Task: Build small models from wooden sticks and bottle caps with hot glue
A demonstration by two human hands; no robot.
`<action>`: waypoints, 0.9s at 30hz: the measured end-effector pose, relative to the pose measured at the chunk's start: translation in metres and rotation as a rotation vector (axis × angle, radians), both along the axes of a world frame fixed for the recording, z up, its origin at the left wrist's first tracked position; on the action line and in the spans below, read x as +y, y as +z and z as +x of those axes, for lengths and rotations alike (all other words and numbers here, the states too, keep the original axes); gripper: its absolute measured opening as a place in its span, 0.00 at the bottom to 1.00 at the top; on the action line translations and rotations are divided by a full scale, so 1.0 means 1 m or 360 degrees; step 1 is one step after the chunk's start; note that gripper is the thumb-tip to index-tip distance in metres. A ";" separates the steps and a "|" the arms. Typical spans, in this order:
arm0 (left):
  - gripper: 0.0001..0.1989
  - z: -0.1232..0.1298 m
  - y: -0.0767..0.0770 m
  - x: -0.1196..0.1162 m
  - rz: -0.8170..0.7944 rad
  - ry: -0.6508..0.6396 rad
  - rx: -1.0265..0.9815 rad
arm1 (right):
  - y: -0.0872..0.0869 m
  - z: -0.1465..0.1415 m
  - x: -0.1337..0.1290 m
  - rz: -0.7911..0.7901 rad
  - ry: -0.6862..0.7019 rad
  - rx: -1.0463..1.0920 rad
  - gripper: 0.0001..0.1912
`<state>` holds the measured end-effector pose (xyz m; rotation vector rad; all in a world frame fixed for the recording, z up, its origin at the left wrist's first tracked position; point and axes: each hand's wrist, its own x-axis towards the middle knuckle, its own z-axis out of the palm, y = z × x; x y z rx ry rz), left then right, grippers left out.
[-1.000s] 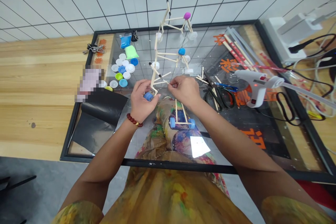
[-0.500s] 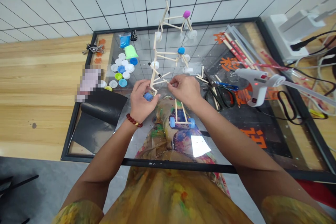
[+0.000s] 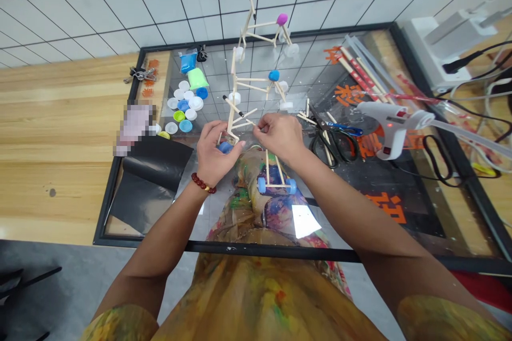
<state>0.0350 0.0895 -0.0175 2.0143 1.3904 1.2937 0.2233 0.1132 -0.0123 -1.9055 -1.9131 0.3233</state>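
Hands barely shifted: left hand (image 3: 214, 152) stayed clenched on the craft-stick frame (image 3: 231, 117) above its blue bottle cap (image 3: 225, 147), while right hand (image 3: 280, 136) still pinched a stick end (image 3: 244, 126).

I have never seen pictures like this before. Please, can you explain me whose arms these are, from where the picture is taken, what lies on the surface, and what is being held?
These are the two bare arms of one person, and no machine is involved. The picture comes from a camera worn on that person's head, looking forward and down at the hands. The surface is a glass panel with a black frame. On it lie a hot glue gun, scissors and a group of plastic bottle caps. The left hand, which wears a red bead bracelet, holds a frame of wooden craft sticks with a blue bottle cap at its lower end. The right hand seems to pinch a thin stick of that frame.
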 end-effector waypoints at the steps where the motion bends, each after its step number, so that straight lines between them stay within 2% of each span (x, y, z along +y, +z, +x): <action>1: 0.18 0.000 0.000 0.000 -0.0009 -0.0001 -0.0008 | 0.000 0.000 0.000 0.0014 -0.0004 0.0013 0.12; 14: 0.20 -0.001 -0.002 0.000 0.0037 -0.0020 -0.0001 | -0.001 -0.002 0.000 0.0003 -0.0003 0.0048 0.12; 27: 0.24 -0.002 0.001 0.000 0.0041 -0.0019 0.0097 | 0.008 0.006 -0.005 -0.0040 0.0048 0.0123 0.15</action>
